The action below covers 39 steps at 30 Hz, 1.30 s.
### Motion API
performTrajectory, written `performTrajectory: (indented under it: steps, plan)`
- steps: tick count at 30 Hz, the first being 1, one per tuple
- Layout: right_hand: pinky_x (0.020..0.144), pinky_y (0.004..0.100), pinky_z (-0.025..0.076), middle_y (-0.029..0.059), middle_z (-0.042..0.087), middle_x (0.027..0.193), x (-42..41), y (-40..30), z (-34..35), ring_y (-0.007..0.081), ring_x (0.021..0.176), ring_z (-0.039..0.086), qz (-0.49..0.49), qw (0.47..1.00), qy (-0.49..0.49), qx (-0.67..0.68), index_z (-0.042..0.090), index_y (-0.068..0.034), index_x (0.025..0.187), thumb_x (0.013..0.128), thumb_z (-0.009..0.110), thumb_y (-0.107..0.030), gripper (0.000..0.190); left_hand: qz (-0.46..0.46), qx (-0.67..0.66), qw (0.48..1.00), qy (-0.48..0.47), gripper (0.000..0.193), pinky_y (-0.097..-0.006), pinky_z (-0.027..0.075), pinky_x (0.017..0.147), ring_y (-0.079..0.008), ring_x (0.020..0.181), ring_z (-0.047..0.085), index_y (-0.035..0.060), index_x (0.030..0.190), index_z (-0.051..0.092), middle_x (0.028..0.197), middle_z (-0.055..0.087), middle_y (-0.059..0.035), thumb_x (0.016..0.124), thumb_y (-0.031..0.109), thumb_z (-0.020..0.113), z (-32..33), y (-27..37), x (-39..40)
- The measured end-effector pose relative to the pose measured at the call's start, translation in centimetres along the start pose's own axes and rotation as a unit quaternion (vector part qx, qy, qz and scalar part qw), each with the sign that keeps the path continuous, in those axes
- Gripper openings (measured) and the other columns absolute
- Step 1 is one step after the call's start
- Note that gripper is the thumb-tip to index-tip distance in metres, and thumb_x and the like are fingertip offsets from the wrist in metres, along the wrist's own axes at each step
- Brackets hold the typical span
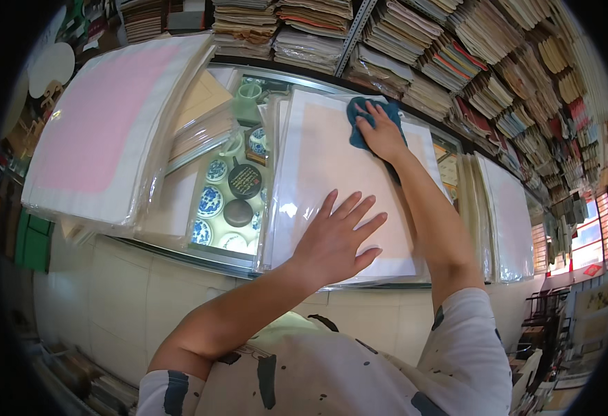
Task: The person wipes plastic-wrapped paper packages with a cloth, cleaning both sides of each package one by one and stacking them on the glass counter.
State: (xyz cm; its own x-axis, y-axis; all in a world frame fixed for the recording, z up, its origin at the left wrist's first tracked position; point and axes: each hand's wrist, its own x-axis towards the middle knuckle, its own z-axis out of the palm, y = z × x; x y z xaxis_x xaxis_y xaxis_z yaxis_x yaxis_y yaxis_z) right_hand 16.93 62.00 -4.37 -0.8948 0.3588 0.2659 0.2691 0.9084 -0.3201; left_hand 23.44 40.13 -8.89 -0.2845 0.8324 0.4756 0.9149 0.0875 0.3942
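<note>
My left hand (337,239) lies with its fingers spread on the near part of a plastic-sleeved sheet (330,161), which has a pale peach centre and a white border. Farther off, near that sheet's back right corner, my right hand (382,130) presses on a crumpled dark teal cloth (361,136), with its fingers over the cloth. Other sleeved sheets show beneath at the left edge. They rest on a glass display case (220,260).
A thick stack of sleeved sheets with a pink centre (111,119) stands at left, a similar stack (506,218) at right. Blue-and-white porcelain boxes (211,202) and a dark round inkstone (244,180) show under the glass. Shelves of stacked paper (309,47) line the back.
</note>
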Motion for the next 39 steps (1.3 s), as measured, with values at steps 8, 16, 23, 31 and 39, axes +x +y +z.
performTrajectory:
  steps: [8,16,23,31,39]
  plan:
    - [0.114,0.0391,0.029,0.01,0.04,0.153,-7.3,-5.1,3.1,0.0302,0.141,0.036,-0.335,0.934,-0.094,0.078,0.051,-0.024,0.143,0.095,0.052,-0.038,0.049,0.139,-0.059,0.977,0.15,0.046,-0.0491,0.039,0.091,-0.035,0.112,0.052,0.0059,0.121,0.057,0.118,0.054,-0.0146,0.08,0.024,0.069,-3.2,0.4,0.2]
    - [0.106,0.044,0.039,0.0165,0.06,0.127,-8.3,-5.4,1.9,0.0375,0.12,0.052,-0.268,0.952,-0.067,0.131,0.066,-0.016,0.123,0.088,0.059,-0.035,0.04,-0.116,-0.032,0.966,-0.23,0.056,-0.0402,0.02,0.119,-0.0324,0.146,0.027,0.0145,0.146,0.045,0.157,0.032,-0.0139,0.102,0.048,0.037,-5.8,-9.1,13.0]
    - [0.109,0.0497,0.036,0.0063,0.045,0.148,-19.0,-10.3,0.7,0.0264,0.135,0.043,-0.357,0.919,-0.144,0.09,0.055,-0.022,0.137,0.086,0.063,-0.029,0.052,-0.117,0.088,0.967,-0.21,0.059,-0.0453,0.017,0.12,-0.0335,0.148,0.021,0.0159,0.15,0.038,0.159,0.027,-0.016,0.102,0.049,0.036,-1.9,-9.6,12.3]
    - [0.109,0.0554,0.033,0.0155,0.041,0.152,-22.3,0.1,-5.3,0.0346,0.141,0.036,0.046,0.999,0.005,0.001,0.048,-0.015,0.144,0.094,0.055,-0.025,0.051,-0.059,0.108,0.982,-0.145,0.06,-0.0415,0.016,0.121,-0.0296,0.147,0.025,0.0143,0.151,0.035,0.158,0.029,-0.0137,0.102,0.048,0.035,-0.5,-10.5,10.3]
    - [0.115,0.049,0.027,0.0129,0.037,0.155,-4.4,5.2,0.2,0.0311,0.144,0.032,-0.004,0.999,0.014,-0.045,0.047,-0.019,0.145,0.099,0.041,-0.042,0.051,-0.065,0.095,0.986,-0.12,0.053,-0.0475,0.019,0.119,-0.0355,0.146,0.026,0.0172,0.15,0.038,0.157,0.032,-0.0166,0.102,0.039,0.038,-0.7,-10.2,10.4]
